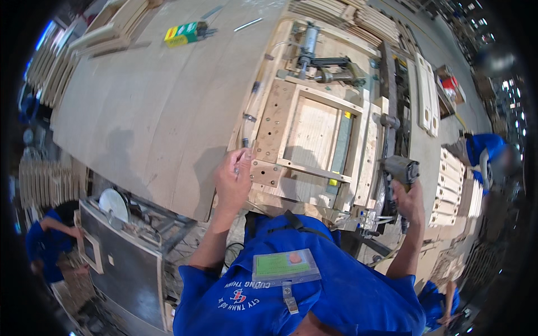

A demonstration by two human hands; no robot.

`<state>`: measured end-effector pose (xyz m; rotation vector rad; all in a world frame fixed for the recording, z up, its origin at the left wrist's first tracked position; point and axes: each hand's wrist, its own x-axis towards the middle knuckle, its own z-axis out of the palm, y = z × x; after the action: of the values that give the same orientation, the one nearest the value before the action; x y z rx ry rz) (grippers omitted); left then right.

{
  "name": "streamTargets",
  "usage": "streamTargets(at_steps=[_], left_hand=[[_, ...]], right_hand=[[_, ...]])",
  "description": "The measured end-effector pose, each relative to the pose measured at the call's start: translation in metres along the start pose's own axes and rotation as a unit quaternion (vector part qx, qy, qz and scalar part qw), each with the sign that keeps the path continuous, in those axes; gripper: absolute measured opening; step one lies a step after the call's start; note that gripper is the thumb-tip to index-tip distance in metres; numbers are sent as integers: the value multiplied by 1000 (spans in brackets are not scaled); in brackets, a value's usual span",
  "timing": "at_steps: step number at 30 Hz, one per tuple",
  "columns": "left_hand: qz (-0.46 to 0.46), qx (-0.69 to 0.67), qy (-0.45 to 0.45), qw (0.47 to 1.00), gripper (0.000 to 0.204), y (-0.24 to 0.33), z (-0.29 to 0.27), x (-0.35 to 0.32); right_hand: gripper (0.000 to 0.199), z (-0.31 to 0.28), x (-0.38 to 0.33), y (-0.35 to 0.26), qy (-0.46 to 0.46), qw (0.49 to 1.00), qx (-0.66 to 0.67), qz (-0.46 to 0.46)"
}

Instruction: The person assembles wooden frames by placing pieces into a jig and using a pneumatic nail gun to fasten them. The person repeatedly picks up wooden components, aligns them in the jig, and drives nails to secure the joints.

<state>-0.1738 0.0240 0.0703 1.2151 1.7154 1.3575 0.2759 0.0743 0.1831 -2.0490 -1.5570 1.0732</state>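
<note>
Crouching at the lower left of the frame, a co-worker in blue point(47, 235) bends beside a dark machine with a round blade point(114, 204). Near the centre, the left hand point(233, 180) is pinched shut on a small fastener, apparently a screw, just beside the corner block point(265, 173) of the wooden frame point(314, 134), which sits clamped in a jig on the plywood table point(151, 101), likely to keep it square. Right of the frame, the right hand point(409, 203) is wrapped tight around a pneumatic screwdriver point(400, 168), held upright and clear.
</note>
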Motion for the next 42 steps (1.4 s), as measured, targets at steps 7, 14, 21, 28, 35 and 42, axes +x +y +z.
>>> streamTargets(at_steps=[7,14,21,28,35,42], left_hand=[[-40,76,-219,972,26,-6,28,-35],[270,249,-249,896,32,51,104,-25],[245,409,-379,793,38,1,187,-4],[199,445,-428,761,36,-8,206,1],[202,441,-453,748,37,-3,212,6],[210,407,-524,718,45,-9,208,23]], right_hand=[[53,-77,15,154,275,914,-296,-36],[61,-90,34,210,368,874,-316,-36],[53,-48,14,214,384,880,-205,-190],[20,69,-106,169,-25,962,230,-147],[23,67,-109,163,-67,953,291,-49],[21,64,-109,155,21,953,293,-69]])
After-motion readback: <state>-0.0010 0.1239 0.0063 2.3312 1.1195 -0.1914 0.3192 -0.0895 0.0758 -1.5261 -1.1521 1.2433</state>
